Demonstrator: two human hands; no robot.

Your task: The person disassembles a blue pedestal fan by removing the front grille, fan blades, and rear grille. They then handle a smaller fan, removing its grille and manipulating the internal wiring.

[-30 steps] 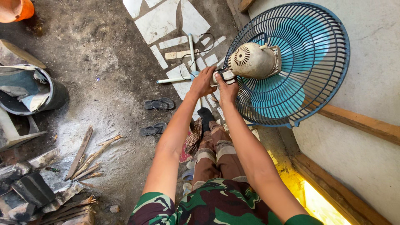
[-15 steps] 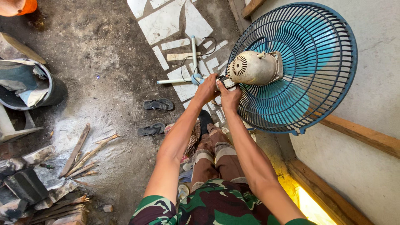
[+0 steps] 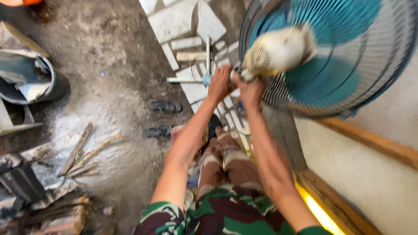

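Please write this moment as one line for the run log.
left hand: at fan neck | right hand: at fan neck | fan: blue, blurred | sandals: on floor

Packages: none visible anywhere in the frame.
Labels: none can be made out; the view is motion-blurred, most strongly at upper right.
Signs: none on the pale wall at right or the floor at left.
Screens: none in view.
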